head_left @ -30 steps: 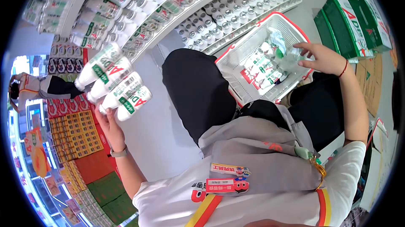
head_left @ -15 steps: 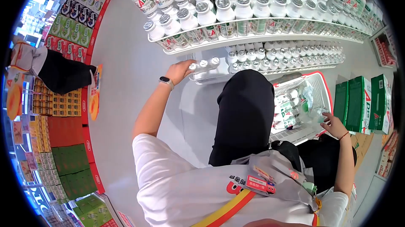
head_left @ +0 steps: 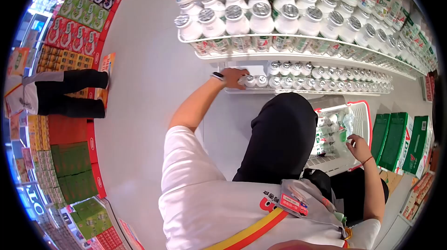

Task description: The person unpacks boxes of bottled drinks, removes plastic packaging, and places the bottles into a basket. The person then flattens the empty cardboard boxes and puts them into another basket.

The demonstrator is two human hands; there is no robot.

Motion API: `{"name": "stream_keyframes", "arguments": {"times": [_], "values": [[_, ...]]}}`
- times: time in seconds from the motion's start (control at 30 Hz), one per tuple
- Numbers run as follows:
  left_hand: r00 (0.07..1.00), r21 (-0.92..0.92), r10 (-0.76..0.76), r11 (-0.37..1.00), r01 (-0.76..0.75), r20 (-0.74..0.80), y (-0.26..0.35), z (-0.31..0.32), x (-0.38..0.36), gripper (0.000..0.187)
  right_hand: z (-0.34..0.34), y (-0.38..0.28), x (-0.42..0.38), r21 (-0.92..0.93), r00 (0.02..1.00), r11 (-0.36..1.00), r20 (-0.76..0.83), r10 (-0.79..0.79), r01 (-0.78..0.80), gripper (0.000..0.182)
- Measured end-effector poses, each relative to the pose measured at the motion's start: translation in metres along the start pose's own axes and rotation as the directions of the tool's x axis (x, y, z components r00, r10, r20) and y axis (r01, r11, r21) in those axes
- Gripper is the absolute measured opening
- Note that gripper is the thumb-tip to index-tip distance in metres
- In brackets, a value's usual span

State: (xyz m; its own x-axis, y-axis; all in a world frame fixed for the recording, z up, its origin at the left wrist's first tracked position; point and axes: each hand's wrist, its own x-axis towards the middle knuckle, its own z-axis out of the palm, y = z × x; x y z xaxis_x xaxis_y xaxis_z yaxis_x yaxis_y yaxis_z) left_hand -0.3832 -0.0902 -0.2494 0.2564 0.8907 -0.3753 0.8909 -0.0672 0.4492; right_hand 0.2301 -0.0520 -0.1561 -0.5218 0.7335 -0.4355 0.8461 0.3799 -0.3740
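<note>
My left hand [head_left: 233, 78] is at the left end of the lower shelf, its fingers closed on the end of a short row of small white bottles [head_left: 256, 81] with silver foil caps. That row stands close against more of the same bottles [head_left: 307, 82] to its right. The hand partly covers the nearest bottle. Over the near right side of a white and red shopping basket [head_left: 365, 119], my right hand [head_left: 358, 148] has its fingers loosely bent and apart, with nothing visible in them. Inside the basket lie several labelled bottles [head_left: 326, 133] and crumpled clear plastic wrap [head_left: 347, 120].
Above is a shelf of bigger bottles [head_left: 260, 17], its wire edge jutting outward. Green cartons [head_left: 396, 140] stand right of the basket. My bent knee [head_left: 281, 133] is between hand and basket. At left, a person in black trousers [head_left: 74, 94] stands by stacked drink boxes [head_left: 70, 171].
My left hand and the short bottle row have moved right, up against the other bottles. My right hand has drawn away from the plastic wrap. The other person's legs have shifted apart.
</note>
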Motion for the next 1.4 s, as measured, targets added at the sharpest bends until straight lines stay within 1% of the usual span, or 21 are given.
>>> {"name": "stream_keyframes", "arguments": {"times": [0.03, 0.1, 0.17, 0.23, 0.37, 0.47, 0.57, 0.6, 0.63, 0.67, 0.73, 0.87, 0.9, 1.03, 1.07, 1.1, 1.17, 1.2, 1.3, 1.33, 1.4], "values": [[1.0, 0.09, 0.002, 0.996, 0.0, -0.019, 0.002, 0.01, 0.01, 0.064, 0.005, -0.018, 0.016, 0.035, 1.0, 0.999, 0.005, 0.002, -0.002, 0.025], [0.997, -0.02, -0.071, 0.997, 0.07, -0.022, 0.014, 0.008, 0.018, 0.067, 0.039, -0.015, 0.049, 0.168, 0.996, 0.984, 0.056, -0.069, 0.059, 0.028], [0.996, -0.128, -0.093, 0.988, 0.091, -0.009, 0.013, 0.002, 0.016, 0.065, 0.075, 0.005, 0.082, 0.044, 0.975, 0.995, 0.2, -0.093, 0.086, 0.032], [0.999, -0.148, -0.026, 0.989, 0.03, 0.031, -0.001, 0.011, 0.023, 0.064, 0.106, 0.024, 0.11, -0.287, 0.966, 0.958, 0.252, 0.064, 0.011, 0.04], [0.977, 0.095, -0.206, 0.975, 0.2, 0.059, 0.015, 0.028, 0.036, 0.076, 0.125, 0.03, 0.125, -0.233, 0.913, 0.884, -0.053, 0.405, -0.406, 0.054], [0.9, 0.198, -0.058, 0.968, 0.157, -0.431, 0.048, 0.041, 0.007, 0.078, 0.145, 0.044, 0.111, -0.086, 0.809, 0.805, -0.008, 0.588, -0.587, 0.08], [0.688, -0.202, -0.064, 0.972, -0.121, -0.723, 0.074, 0.064, -0.014, 0.067, 0.144, 0.047, 0.093, -0.114, 0.677, 0.685, 0.1, 0.729, -0.72, 0.112], [0.53, -0.157, 0.078, 0.91, -0.384, -0.844, 0.085, 0.067, -0.034, 0.06, 0.161, 0.073, 0.108, -0.112, 0.607, 0.626, 0.164, 0.777, -0.771, 0.121], [0.715, -0.608, -0.153, 0.661, -0.44, -0.683, 0.117, 0.053, -0.064, 0.049, 0.18, 0.103, 0.124, -0.12, 0.53, 0.564, 0.227, 0.817, -0.817, 0.131], [0.767, -0.805, -0.248, 0.23, -0.547, -0.592, 0.131, 0.056, -0.076, 0.043, 0.19, 0.116, 0.122, -0.166, 0.547, 0.571, 0.17, 0.82, -0.804, 0.132], [0.733, -0.8, -0.322, 0.198, -0.567, -0.599, 0.143, 0.062, -0.097, 0.038, 0.204, 0.115, 0.105, -0.287, 0.653, 0.613, -0.061, 0.755, -0.736, 0.134], [0.688, -0.872, -0.571, 0.11, -0.477, -0.448, 0.174, 0.042, -0.128, 0.031, 0.216, 0.123, 0.1, -0.346, 0.677, 0.599, -0.171, 0.716, -0.722, 0.139], [0.69, -0.87, -0.56, 0.125, -0.477, -0.459, 0.186, 0.035, -0.134, 0.031, 0.214, 0.123, 0.099, -0.265, 0.674, 0.629, -0.14, 0.725, -0.731, 0.137], [0.577, -0.735, -0.468, 0.53, -0.423, -0.67, 0.224, 0.006, -0.138, 0.031, 0.184, 0.108, 0.11, 0.093, 0.678, 0.678, -0.031, 0.734, -0.729, 0.128], [0.533, -0.675, -0.453, 0.648, -0.353, -0.715, 0.23, 0.005, -0.136, 0.031, 0.178, 0.095, 0.113, 0.144, 0.613, 0.618, -0.083, 0.786, -0.773, 0.106], [0.534, -0.661, -0.434, 0.655, -0.365, -0.725, 0.241, -0.001, -0.135, 0.031, 0.172, 0.094, 0.111, 0.164, 0.608, 0.614, -0.091, 0.789, -0.772, 0.106], [0.428, -0.303, -0.259, 0.952, -0.036, -0.866, 0.268, -0.011, -0.141, 0.033, 0.167, 0.095, 0.11, -0.081, 0.756, 0.761, -0.217, 0.617, -0.644, 0.092], [0.441, -0.304, -0.257, 0.952, -0.039, -0.86, 0.277, -0.015, -0.144, 0.033, 0.166, 0.1, 0.109, -0.073, 0.753, 0.759, -0.223, 0.62, -0.646, 0.092], [0.445, -0.314, -0.26, 0.948, -0.049, -0.857, 0.275, -0.014, -0.143, 0.032, 0.194, 0.161, 0.153, -0.052, 0.655, 0.695, -0.39, 0.647, -0.717, 0.055], [0.442, -0.31, -0.257, 0.949, -0.051, -0.859, 0.273, -0.014, -0.143, 0.032, 0.179, 0.154, 0.142, -0.179, 0.7, 0.687, -0.336, 0.63, -0.704, 0.043], [0.445, -0.326, -0.261, 0.942, -0.076, -0.857, 0.271, -0.013, -0.144, 0.032, 0.152, 0.127, 0.094, -0.364, 0.849, 0.769, -0.288, 0.444, -0.526, 0.053]]}}
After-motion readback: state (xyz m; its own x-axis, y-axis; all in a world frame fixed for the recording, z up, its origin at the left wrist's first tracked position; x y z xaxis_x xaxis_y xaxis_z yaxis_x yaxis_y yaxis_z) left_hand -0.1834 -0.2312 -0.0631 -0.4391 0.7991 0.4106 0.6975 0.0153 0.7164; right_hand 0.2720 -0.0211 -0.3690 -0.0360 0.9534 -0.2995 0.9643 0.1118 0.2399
